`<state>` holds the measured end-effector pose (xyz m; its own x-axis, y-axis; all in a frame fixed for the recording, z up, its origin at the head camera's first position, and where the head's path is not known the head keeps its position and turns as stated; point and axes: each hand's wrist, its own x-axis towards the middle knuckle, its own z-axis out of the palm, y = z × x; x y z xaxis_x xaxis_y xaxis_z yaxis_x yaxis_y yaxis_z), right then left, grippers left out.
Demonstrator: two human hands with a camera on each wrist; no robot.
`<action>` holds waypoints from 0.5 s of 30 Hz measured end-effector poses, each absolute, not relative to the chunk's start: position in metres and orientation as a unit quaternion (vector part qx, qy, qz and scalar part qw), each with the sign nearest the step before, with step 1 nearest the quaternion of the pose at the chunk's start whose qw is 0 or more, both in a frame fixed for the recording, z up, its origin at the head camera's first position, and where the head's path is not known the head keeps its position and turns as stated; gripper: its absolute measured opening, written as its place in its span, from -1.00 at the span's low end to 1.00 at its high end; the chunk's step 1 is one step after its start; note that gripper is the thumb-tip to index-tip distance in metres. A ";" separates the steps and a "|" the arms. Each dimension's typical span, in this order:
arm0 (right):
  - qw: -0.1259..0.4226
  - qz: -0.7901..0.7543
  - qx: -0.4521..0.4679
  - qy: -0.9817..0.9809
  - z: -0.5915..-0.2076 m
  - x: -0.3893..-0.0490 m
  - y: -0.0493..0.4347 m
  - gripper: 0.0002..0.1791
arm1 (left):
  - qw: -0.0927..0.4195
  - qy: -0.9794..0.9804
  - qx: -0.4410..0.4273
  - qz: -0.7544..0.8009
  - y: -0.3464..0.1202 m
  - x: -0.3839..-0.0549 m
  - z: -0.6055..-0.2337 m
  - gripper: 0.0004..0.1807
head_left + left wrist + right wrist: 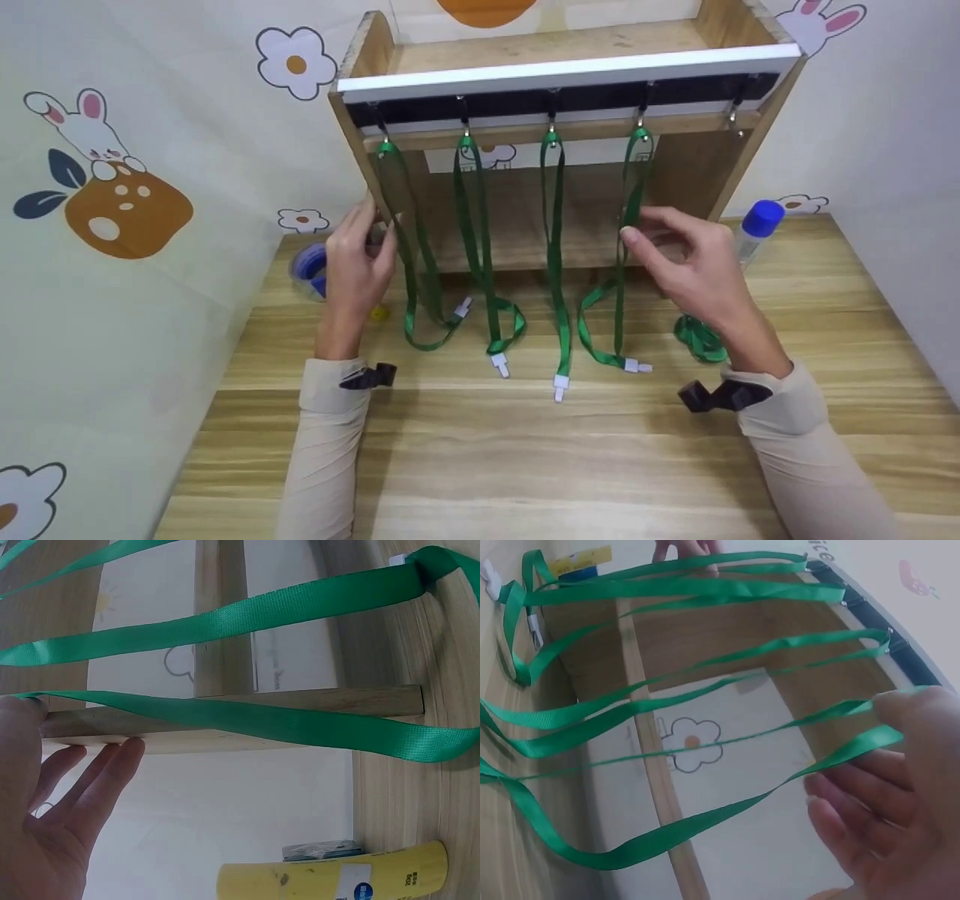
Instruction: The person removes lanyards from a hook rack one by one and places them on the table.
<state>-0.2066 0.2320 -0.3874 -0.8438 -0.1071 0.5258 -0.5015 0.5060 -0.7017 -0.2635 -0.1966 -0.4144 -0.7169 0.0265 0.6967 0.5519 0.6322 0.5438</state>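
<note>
Several green lanyards (555, 247) with white plastic clips (561, 386) hang from metal hooks along the front of a wooden rack (570, 71). My right hand (694, 259) pinches the rightmost hanging lanyard (634, 196) between thumb and forefinger, partway down the strap. In the right wrist view its other fingers (866, 821) curve loosely below the strap. At the rack's left side, my left hand (360, 251) has its fingers (105, 776) extended against the outer side panel. Its thumb is at the front edge, right by the leftmost lanyard (292, 736).
A coiled green lanyard (701, 339) lies on the table beside my right wrist. Behind that hand stands a blue-capped tube (761, 225). A blue roll (306, 268) and a yellow tube (300, 881) are near my left hand. One more hook (735, 124) is at the rack's right end.
</note>
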 end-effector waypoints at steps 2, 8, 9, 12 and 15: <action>0.217 0.450 0.180 -0.847 -0.386 -0.206 0.229 -0.66 | 0.337 -0.839 -0.172 -0.391 -0.197 -0.264 -0.414 -0.55; 0.239 0.416 0.188 -0.857 -0.383 -0.202 0.224 -0.58 | 0.348 -0.838 -0.187 -0.377 -0.197 -0.264 -0.414 -0.54; 0.243 0.412 0.189 -0.858 -0.382 -0.202 0.225 -0.60 | 0.348 -0.838 -0.189 -0.375 -0.197 -0.264 -0.414 -0.54; 0.252 0.412 0.181 -0.857 -0.380 -0.200 0.227 -0.67 | 0.348 -0.838 -0.190 -0.375 -0.197 -0.264 -0.414 -0.55; 0.258 0.417 0.166 -0.855 -0.378 -0.199 0.229 -0.71 | 0.348 -0.837 -0.189 -0.377 -0.198 -0.264 -0.415 -0.57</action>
